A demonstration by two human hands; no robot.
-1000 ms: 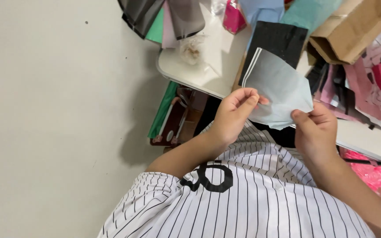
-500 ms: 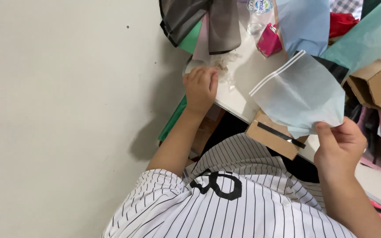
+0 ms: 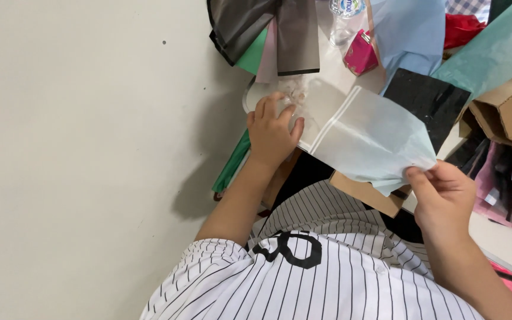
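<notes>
Right hand (image 3: 445,198) pinches a pale translucent bag (image 3: 374,142) angled up-left, opening far from it; left hand (image 3: 272,131) fingers curl over small clear pieces (image 3: 297,95).

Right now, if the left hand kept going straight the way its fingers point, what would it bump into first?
The left hand points up the white table, fingertips already at a small clear packet of pale bits. Beyond that, the dark grey sheets hanging over the table edge come next, though depth is hard to judge.

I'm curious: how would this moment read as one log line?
left hand: reaching into small pale pieces on white table | right hand: pinching translucent pouch corner
</notes>
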